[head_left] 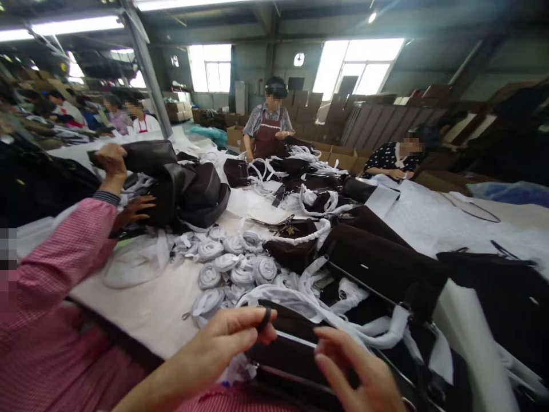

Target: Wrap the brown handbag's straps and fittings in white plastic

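A dark bag (291, 357) with a pale zip line lies at the table's near edge, right below me. My left hand (225, 340) pinches a small black strap loop (265, 318) at the bag's top between thumb and fingers. My right hand (358, 369) hovers over the right part of the same bag, fingers apart and fingertips close to its upper edge, gripping nothing. White padded wrapping strips (300, 300) trail across the bag and over the darker bags behind it.
Rolled white strips (234, 266) lie in a heap mid-table. Dark brown bags (377, 257) pile up to the right. A co-worker in a pink checked sleeve (64, 252) handles a dark bag (189, 191) at the left. Other people stand around the far side, beside cardboard boxes (343, 155).
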Tool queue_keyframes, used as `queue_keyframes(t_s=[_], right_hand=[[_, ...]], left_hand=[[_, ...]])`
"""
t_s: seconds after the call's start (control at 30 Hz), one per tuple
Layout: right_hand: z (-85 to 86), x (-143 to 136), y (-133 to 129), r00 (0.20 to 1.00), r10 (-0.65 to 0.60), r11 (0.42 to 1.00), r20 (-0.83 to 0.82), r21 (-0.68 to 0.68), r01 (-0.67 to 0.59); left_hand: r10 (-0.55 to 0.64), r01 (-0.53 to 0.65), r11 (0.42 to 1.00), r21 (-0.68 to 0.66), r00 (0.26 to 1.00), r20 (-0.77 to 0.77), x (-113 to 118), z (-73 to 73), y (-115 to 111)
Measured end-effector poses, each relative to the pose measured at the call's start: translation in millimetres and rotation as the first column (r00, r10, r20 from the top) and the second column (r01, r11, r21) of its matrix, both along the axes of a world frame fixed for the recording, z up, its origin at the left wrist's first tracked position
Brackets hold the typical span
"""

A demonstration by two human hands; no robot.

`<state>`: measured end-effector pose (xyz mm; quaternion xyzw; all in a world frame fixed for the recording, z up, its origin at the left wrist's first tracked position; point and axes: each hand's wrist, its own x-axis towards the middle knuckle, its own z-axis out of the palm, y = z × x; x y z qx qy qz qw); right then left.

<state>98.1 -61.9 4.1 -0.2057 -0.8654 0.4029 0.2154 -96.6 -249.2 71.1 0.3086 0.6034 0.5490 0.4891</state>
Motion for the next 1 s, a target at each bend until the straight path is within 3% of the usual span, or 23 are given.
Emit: queue_keyframes(t_s=[0.07, 0.13, 0.2, 0.27, 0.33, 0.5, 0.57, 0.63, 0.73, 0.87, 1.0], right_hand=[[12.6, -32.9, -27.8, 0.976, 0.187, 0.951, 0.114, -0.270, -0.150], [13.7, -61.3, -48.5, 0.955, 0.250, 0.906, 0.159, -0.387, -0.173], [5.7, -81.7, -58.8, 0.966, 0.250, 0.847, 0.069, -0.499, -0.184], [-6.3, -93.3, -60.3, 0.981, 0.191, 0.764, -0.046, -0.620, -0.178], [-17.1, -98.0, -57.0, 0.990, 0.128, 0.709, -0.061, -0.693, -0.134], [-31.9, -94.9, -43.1, 0.992, 0.118, 0.627, -0.042, -0.772, -0.107], [-36.7, -91.1, -33.8, 0.993, 0.109, 0.620, -0.042, -0.778, -0.101], [-41.1, -86.0, -22.2, 0.997, 0.077, 0.609, -0.010, -0.791, -0.055], [-44.0, -77.5, -8.0, 0.994, 0.091, 0.608, 0.053, -0.794, -0.013], [-41.6, -71.2, -5.2, 0.986, 0.158, 0.606, 0.055, -0.794, -0.052], [-41.5, -73.1, -10.2, 0.988, 0.152, 0.511, -0.037, -0.853, -0.110]], left_hand=[[-0.060, 0.062, 0.998, 0.002, 0.977, -0.206, 1.0, 9.8, 9.5], [-0.087, 0.100, 0.995, 0.013, 0.923, -0.375, 2.3, 13.7, 15.8], [-0.042, 0.079, 0.995, 0.054, 0.866, -0.499, 2.8, 8.7, 17.6], [0.065, -0.002, 0.994, 0.112, 0.829, -0.556, 0.6, -4.8, 14.0], [0.139, -0.086, 0.989, 0.121, 0.816, -0.561, -5.2, -23.9, 5.4], [0.005, -0.041, 0.998, -0.053, 0.835, -0.551, -23.6, -74.2, -21.3], [0.033, -0.082, 0.995, -0.063, 0.829, -0.558, -27.7, -87.3, -26.2], [0.037, -0.089, 0.995, -0.052, 0.776, -0.629, -29.6, -92.9, -27.1], [-0.052, -0.032, 0.995, -0.096, 0.653, -0.756, -29.8, -86.0, -26.6], [-0.173, 0.041, 0.984, -0.173, 0.443, -0.880, -27.7, -54.6, -30.7], [-0.315, 0.158, 0.949, -0.272, 0.456, -0.832, -24.6, -27.9, -34.5]])
